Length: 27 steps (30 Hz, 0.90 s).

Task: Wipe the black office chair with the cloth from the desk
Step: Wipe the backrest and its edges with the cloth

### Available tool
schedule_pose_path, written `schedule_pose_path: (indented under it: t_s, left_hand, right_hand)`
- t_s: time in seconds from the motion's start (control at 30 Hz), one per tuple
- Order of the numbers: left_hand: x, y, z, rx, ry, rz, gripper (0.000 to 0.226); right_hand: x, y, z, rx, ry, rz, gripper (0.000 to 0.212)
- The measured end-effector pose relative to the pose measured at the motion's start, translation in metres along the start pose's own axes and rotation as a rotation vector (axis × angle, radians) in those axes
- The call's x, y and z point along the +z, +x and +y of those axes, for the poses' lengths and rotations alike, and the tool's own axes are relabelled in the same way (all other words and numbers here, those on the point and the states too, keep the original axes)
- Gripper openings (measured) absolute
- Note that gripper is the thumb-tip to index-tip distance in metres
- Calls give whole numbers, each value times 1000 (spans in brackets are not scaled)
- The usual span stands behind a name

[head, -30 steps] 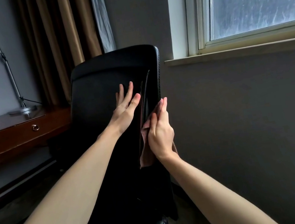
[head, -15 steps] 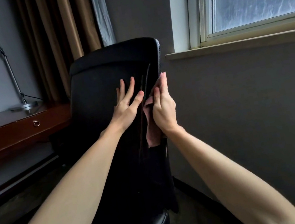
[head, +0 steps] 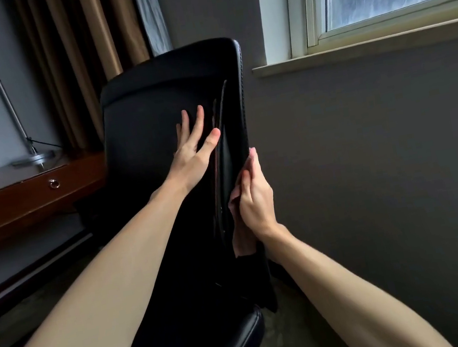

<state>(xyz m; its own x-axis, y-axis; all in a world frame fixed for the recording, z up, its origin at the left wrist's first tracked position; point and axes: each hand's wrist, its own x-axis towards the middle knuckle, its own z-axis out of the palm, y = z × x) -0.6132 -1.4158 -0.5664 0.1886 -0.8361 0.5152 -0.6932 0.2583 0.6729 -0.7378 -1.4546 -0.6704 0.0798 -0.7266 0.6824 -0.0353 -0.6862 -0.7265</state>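
Observation:
The black office chair (head: pixel 146 105) stands in front of me with its backrest turned toward me. My left hand (head: pixel 192 149) lies flat on the middle of the backrest, fingers straight. My right hand (head: pixel 255 199) presses a dark pinkish cloth (head: pixel 243 237) against the backrest's right edge with straight fingers. Most of the cloth is hidden under that hand; a fold hangs below the wrist.
A wooden desk (head: pixel 15 206) with a ring-pull drawer stands at the left, a metal lamp base (head: pixel 33 159) on it. Brown curtains (head: pixel 85 46) hang behind the chair. A grey wall (head: pixel 369 150) and a window sill (head: pixel 366 42) are close on the right.
My right hand rose along the chair's right edge with the cloth, then came back down to mid-height. My left hand stayed flat on the backrest.

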Motion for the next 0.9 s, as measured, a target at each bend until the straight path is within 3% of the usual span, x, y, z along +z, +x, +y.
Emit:
schedule_pose_path:
  t_s: [0.23, 0.43, 0.6, 0.73, 0.9]
  left_hand:
    - [4, 0, -4, 20, 5, 9, 59]
    - [-8, 0, 3, -24, -57, -26, 52]
    - [-11, -2, 3, -24, -108, -38, 52]
    - [-9, -1, 5, -12, -108, -33, 55]
    - [-7, -1, 5, -10, -81, -32, 57]
  right_hand:
    - [-2, -53, 35, 93, -23, -73, 51]
    - [-5, 49, -29, -105, 8, -44, 52]
    - [-3, 120, -74, -152, -5, 24, 53]
    - [3, 83, -46, -141, -16, 34, 51]
    - [7, -13, 29, 51, -2, -69, 49]
